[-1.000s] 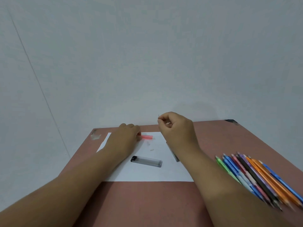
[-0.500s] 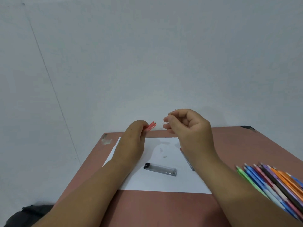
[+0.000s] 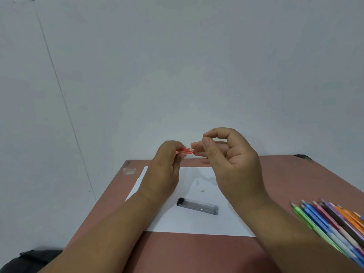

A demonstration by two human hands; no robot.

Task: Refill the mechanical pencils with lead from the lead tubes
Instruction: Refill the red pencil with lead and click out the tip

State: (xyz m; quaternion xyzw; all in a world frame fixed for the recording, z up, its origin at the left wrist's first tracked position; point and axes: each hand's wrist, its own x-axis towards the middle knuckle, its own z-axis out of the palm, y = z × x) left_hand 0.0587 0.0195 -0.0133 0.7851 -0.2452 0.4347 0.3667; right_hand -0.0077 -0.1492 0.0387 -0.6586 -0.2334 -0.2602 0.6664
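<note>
Red pencil [image 3: 185, 151] gripped by left hand [image 3: 165, 170]; right hand [image 3: 234, 164] pinches lead [image 3: 204, 138] above table [image 3: 197, 253].

- Your red pencil [image 3: 185, 151] sits raised above the paper, open end facing right.
- The lead [image 3: 204, 139] (hair-thin, slanted) meets that opening.
- The lead tube [image 3: 198, 206] lies flat on the sheet.
- Spare pencils [image 3: 332, 225] fan out at right.

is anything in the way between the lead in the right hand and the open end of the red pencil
Nothing visible. The right hand pinches the lead, whose lower tip sits right at the open end of the red pencil held by the left hand.
</note>
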